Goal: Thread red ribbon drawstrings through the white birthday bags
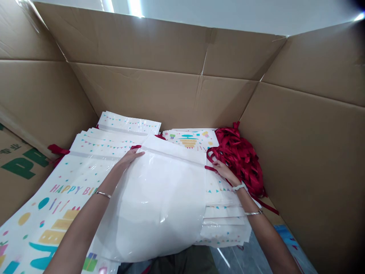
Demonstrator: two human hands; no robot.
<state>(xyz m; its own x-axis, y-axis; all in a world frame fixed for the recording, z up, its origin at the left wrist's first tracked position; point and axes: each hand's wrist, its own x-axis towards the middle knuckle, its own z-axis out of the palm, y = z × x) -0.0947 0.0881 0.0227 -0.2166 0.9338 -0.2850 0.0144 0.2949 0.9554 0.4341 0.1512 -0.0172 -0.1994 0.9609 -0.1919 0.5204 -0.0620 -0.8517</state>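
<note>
A large white plastic bag (162,198), its plain side up, is spread in front of me with a red ribbon threaded along its top hem. My left hand (132,156) is closed on the bag's upper left corner, where a short piece of ribbon shows. At the upper right corner, my right hand (222,169) pinches the red ribbon (211,168) that comes out of the hem. Just beyond that hand lies a heap of loose red ribbon (241,158). The bag partly covers the printed bags beneath it.
On the left lies a stack of printed birthday bags (68,171), with red ribbon (58,149) at its edge. More printed bags (225,224) are layered under my right arm, and others (189,140) lie behind. Tall cardboard walls (159,83) surround the back and sides.
</note>
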